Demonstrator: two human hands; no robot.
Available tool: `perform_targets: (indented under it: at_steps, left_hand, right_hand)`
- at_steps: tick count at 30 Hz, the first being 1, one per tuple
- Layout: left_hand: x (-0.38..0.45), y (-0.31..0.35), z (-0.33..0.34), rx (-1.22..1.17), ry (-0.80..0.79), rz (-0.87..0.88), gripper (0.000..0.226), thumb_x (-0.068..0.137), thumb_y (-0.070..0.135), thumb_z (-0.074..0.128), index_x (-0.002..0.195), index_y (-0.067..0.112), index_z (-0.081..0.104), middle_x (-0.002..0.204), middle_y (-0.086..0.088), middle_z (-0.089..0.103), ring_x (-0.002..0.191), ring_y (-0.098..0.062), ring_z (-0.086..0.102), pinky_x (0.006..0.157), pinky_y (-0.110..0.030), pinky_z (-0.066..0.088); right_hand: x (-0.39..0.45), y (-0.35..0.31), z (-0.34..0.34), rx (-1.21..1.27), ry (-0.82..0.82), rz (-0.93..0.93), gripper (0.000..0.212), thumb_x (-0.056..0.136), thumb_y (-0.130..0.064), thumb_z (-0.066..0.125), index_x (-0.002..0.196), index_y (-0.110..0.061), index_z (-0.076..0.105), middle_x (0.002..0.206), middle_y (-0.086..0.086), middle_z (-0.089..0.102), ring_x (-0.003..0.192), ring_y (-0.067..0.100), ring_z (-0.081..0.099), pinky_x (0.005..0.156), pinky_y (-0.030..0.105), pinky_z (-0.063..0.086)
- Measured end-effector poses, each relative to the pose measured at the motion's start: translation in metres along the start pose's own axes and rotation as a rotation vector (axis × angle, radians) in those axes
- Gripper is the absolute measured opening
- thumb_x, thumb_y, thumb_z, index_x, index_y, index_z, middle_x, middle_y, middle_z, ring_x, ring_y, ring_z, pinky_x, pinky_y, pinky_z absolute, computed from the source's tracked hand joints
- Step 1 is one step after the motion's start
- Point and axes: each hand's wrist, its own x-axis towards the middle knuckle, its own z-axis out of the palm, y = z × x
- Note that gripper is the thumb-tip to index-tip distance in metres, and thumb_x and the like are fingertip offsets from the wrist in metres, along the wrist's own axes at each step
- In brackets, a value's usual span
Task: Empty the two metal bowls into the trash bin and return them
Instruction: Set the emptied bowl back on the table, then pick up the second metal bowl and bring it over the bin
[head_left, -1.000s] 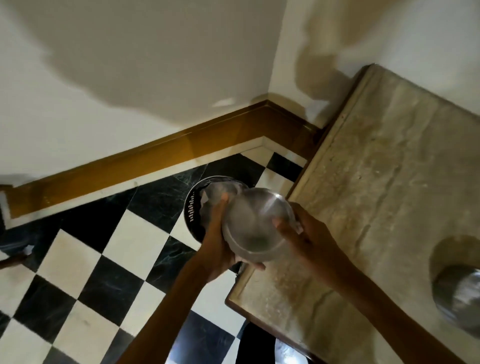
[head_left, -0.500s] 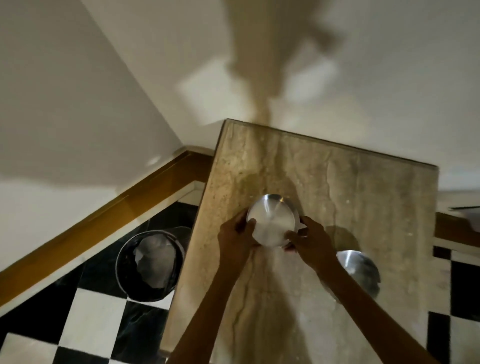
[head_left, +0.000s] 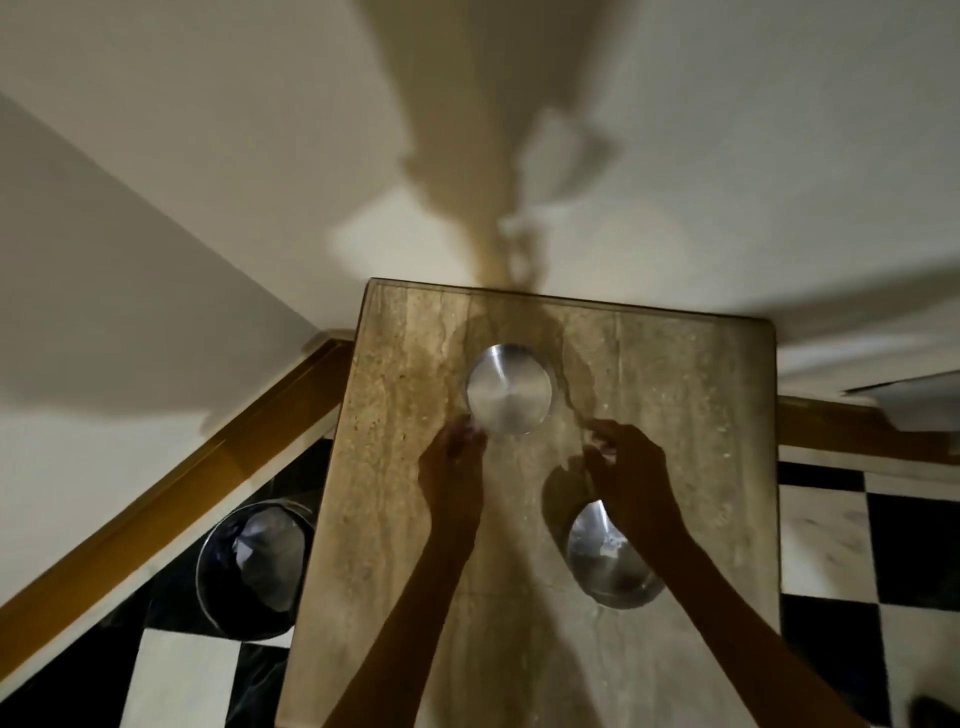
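An empty metal bowl (head_left: 509, 388) rests on the far middle of the stone table (head_left: 701, 415). My left hand (head_left: 453, 467) hovers just below its near-left rim, fingers apart and blurred. My right hand (head_left: 626, 467) is off the bowl to the right, fingers loosely curled and holding nothing. A second metal bowl (head_left: 605, 564) with something pale inside stands nearer on the table, partly hidden under my right forearm. The round trash bin (head_left: 254, 566) with a dark liner and pale waste inside stands on the floor left of the table.
The table stands against a white wall (head_left: 208, 156) in a corner. A wooden skirting board (head_left: 156, 509) runs along the left wall. The floor (head_left: 909, 545) is black and white checkered tile on both sides of the table.
The bowl went from over the bin to the table top. Both hands have let go of it and drawn back toward me. The view swung right to face the table.
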Motion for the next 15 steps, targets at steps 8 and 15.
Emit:
perform_targets:
  at_steps: [8, 15]
  left_hand:
    - [-0.104, -0.044, 0.016, -0.148, -0.287, -0.387, 0.023, 0.101, 0.019, 0.059, 0.096, 0.034, 0.077, 0.1, -0.002, 0.078, 0.092, -0.022, 0.074, 0.075, -0.032, 0.06]
    - [-0.124, -0.052, 0.011, -0.418, -0.218, -0.577, 0.02, 0.097, 0.02, 0.063, 0.108, 0.01, 0.076, 0.11, -0.014, 0.078, 0.1, -0.026, 0.073, 0.086, -0.041, 0.057]
  right_hand:
    - [-0.069, 0.072, -0.016, -0.248, -0.115, 0.047, 0.032, 0.093, -0.021, 0.059, 0.125, -0.017, 0.06, 0.115, 0.008, 0.063, 0.102, 0.024, 0.061, 0.084, 0.03, 0.05]
    - [-0.078, 0.066, -0.01, -0.177, -0.051, 0.052, 0.016, 0.093, -0.004, 0.059, 0.104, -0.008, 0.069, 0.094, 0.006, 0.068, 0.081, 0.017, 0.065, 0.067, 0.019, 0.05]
